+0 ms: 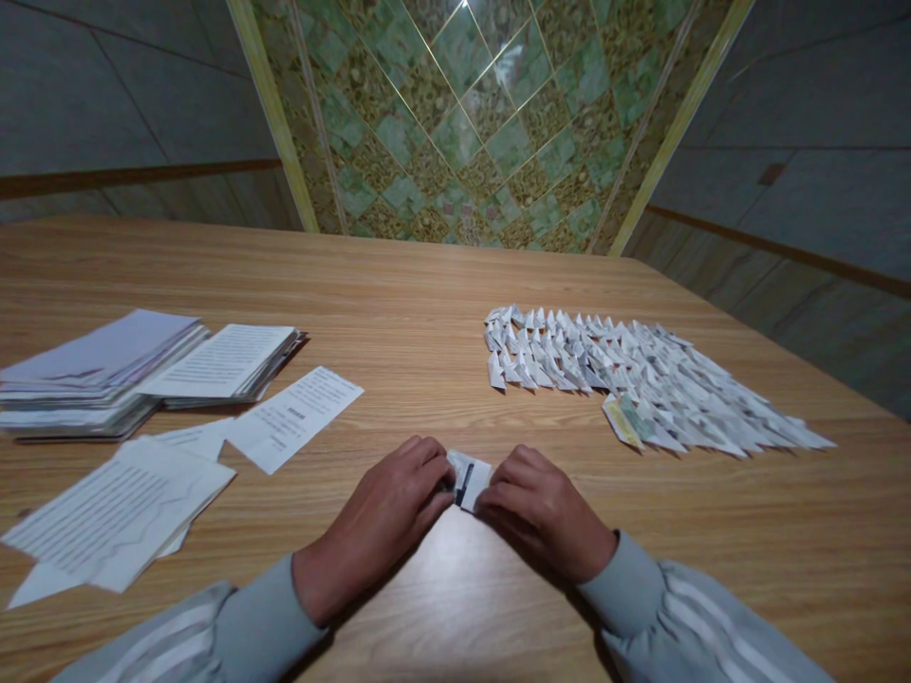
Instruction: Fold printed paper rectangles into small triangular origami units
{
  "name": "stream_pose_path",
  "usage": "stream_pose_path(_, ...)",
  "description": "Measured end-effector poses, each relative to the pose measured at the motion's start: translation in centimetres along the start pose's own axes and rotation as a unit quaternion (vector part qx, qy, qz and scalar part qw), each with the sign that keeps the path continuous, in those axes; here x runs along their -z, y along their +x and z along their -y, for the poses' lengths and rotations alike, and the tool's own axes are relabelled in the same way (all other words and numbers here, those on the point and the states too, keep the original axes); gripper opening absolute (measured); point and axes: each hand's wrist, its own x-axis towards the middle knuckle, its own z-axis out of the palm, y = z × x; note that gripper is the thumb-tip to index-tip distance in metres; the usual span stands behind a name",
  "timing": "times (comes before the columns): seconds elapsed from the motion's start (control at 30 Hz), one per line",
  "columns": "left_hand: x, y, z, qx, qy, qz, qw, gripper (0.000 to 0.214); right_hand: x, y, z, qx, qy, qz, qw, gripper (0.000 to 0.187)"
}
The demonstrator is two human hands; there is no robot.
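My left hand and my right hand rest on the wooden table, fingers curled and pressed onto a small folded piece of white printed paper between them. Both hands pinch its edges against the tabletop. Grey sleeves with white stripes cover my forearms. To the right and farther back lie rows of many small folded white paper pieces, laid out in a slanted block.
At the left are two stacks of printed sheets, a loose printed slip and several torn sheets nearer me. A tiled wall panel stands behind the table's far edge.
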Motion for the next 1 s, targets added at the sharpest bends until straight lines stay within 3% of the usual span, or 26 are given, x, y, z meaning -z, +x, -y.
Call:
stream_pose_path(0.17, -0.1, 0.5, 0.1, 0.049, -0.060, 0.031, 0.997, 0.008, 0.2, -0.1, -0.2, -0.024, 0.051, -0.050, 0.997, 0.015)
stream_pose_path(0.37, -0.6, 0.8, 0.5, -0.030, 0.016, 0.034, 0.999, 0.008, 0.1, -0.1, 0.3, -0.035, 0.044, 0.076, 0.996, 0.018)
stream_pose_path(0.5, -0.6, 0.5, 0.6, -0.070, 0.063, 0.000, 0.996, 0.015, -0.1, -0.2, 0.2, -0.062, 0.014, 0.113, 0.992, 0.019)
stream_pose_path(0.63, -0.4, -0.1, 0.6, -0.101, 0.071, 0.049, 0.991, 0.014, -0.2, -0.3, 0.0, -0.066, -0.010, 0.111, 0.992, 0.019)
stream_pose_path(0.8, -0.3, -0.6, 1.0, -0.128, 0.073, 0.062, 0.987, 0.018, -0.3, -0.3, -0.2, -0.056, -0.026, 0.092, 0.994, 0.014)
stream_pose_path(1.0, -0.7, -0.8, 1.7, -0.141, 0.046, 0.011, 0.989, 0.020, -0.3, -0.2, 0.0, -0.039, -0.024, 0.073, 0.996, 0.012)
